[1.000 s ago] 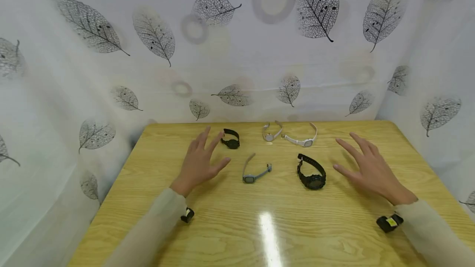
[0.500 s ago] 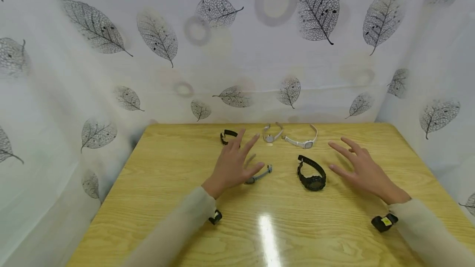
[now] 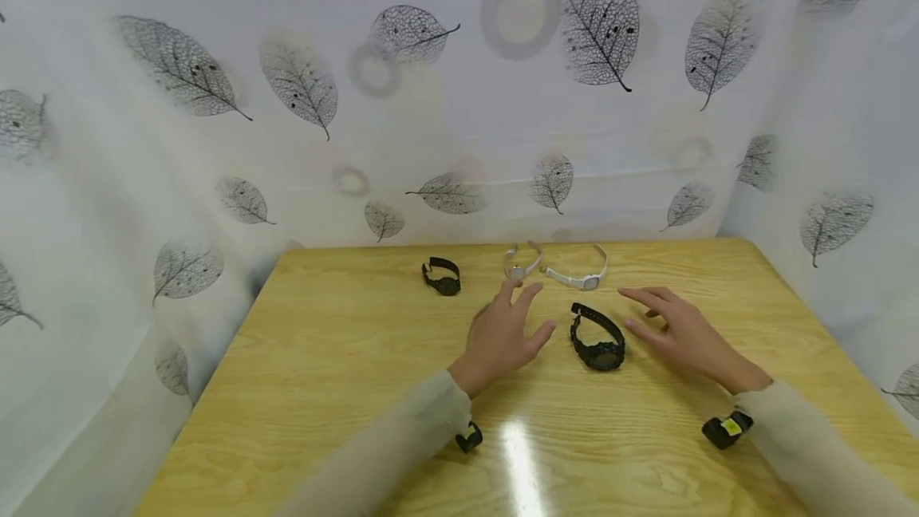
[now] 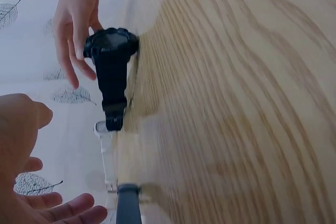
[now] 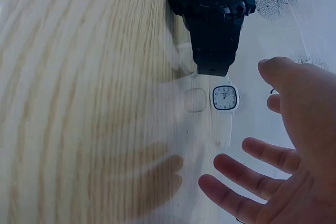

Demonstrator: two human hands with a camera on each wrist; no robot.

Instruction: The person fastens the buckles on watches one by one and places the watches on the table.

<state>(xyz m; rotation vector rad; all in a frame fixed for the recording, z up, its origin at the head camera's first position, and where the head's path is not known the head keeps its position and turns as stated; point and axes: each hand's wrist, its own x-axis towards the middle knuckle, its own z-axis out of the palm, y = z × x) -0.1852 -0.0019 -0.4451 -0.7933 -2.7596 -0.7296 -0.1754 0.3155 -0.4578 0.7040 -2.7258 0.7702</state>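
Note:
My left hand (image 3: 500, 337), fingers spread and slightly bent, hovers over the grey-blue watch, hiding most of it in the head view. The left wrist view shows that watch's grey strap (image 4: 128, 203) near the fingertips. To the right, my right hand (image 3: 678, 335) is held above the table with loosely bent fingers and grasps nothing. Its thumb is close to the strap of a chunky black digital watch (image 3: 603, 356), which stands on the table between both hands. Farther back are a white watch (image 3: 590, 282) with a square dial and a small pale watch (image 3: 517, 272).
A smaller black watch (image 3: 448, 286) lies at the back left of the wooden table (image 3: 323, 389). Behind the table hangs a white curtain (image 3: 445, 126) with a leaf print. Each forearm wears a small black wrist camera (image 3: 727, 429).
My left hand has swept right, from beside the small black watch to over the grey-blue one. My right hand has drifted slightly left, closer to the chunky black watch.

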